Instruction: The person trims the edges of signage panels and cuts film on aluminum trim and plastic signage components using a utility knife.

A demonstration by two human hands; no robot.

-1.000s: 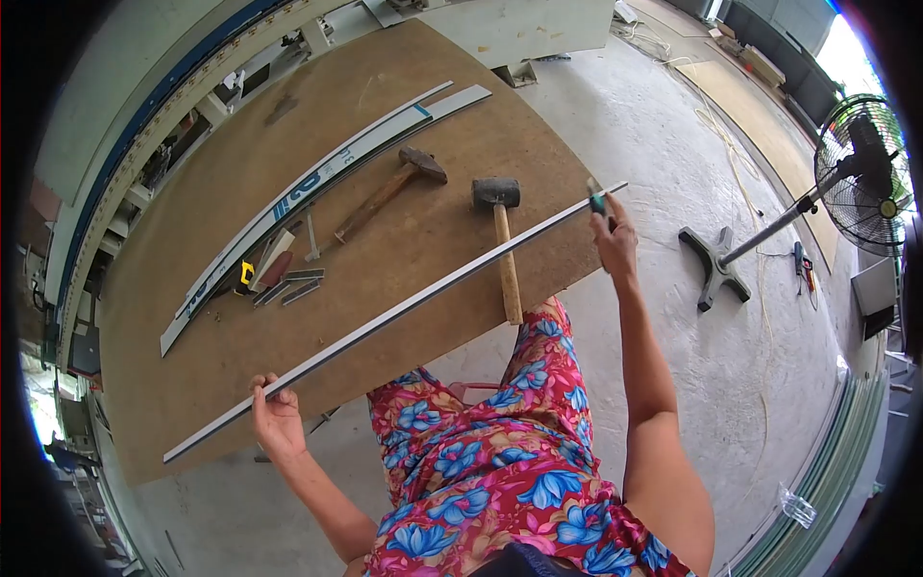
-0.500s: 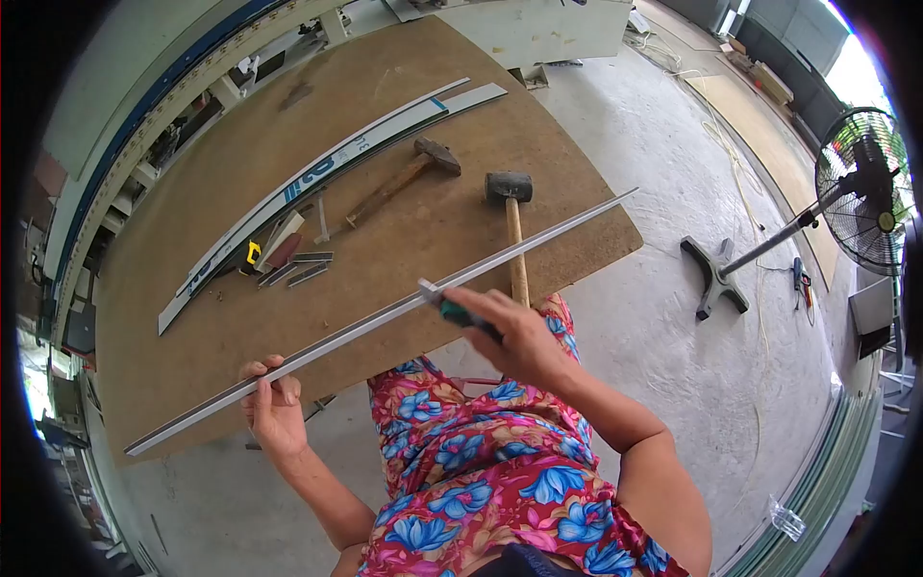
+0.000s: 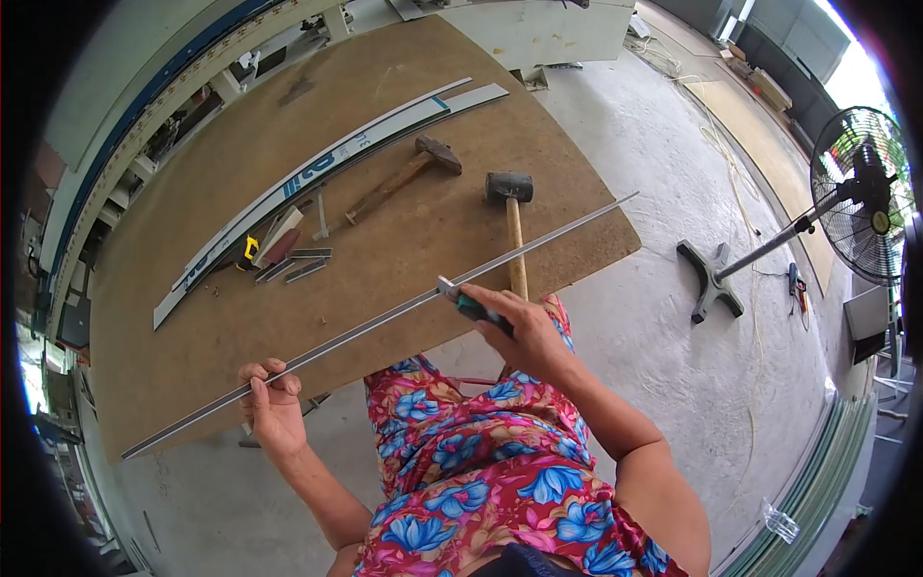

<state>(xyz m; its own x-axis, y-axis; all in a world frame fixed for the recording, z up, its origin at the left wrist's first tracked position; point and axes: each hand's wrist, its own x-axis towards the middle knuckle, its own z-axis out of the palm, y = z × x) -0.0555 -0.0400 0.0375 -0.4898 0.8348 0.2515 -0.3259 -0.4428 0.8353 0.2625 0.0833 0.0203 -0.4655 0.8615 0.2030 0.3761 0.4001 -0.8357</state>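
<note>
A long, thin grey metal strip (image 3: 358,329) slants over the front of the brown board table, from low left to upper right. Near its lower end my left hand (image 3: 271,402) is closed around it, fingers on the far side and thumb on the near side. My right hand (image 3: 524,332) grips a small tool with a black and green handle (image 3: 473,309); its short, pale metal end lies at the middle of the strip. A rubber mallet (image 3: 510,187) with a wooden handle lies beyond, the strip crossing over its handle.
A wooden-handled hammer (image 3: 437,155) and long white strips with blue print (image 3: 317,176) lie on the table (image 3: 385,255). Short metal pieces (image 3: 306,258) and a yellow-black tool (image 3: 251,248) sit at left. Right of the table stands a floor fan (image 3: 711,279).
My right hand and its tool have shifted slightly right along the strip. The strip has rolled a little, showing a narrower face. My left hand keeps its place.
</note>
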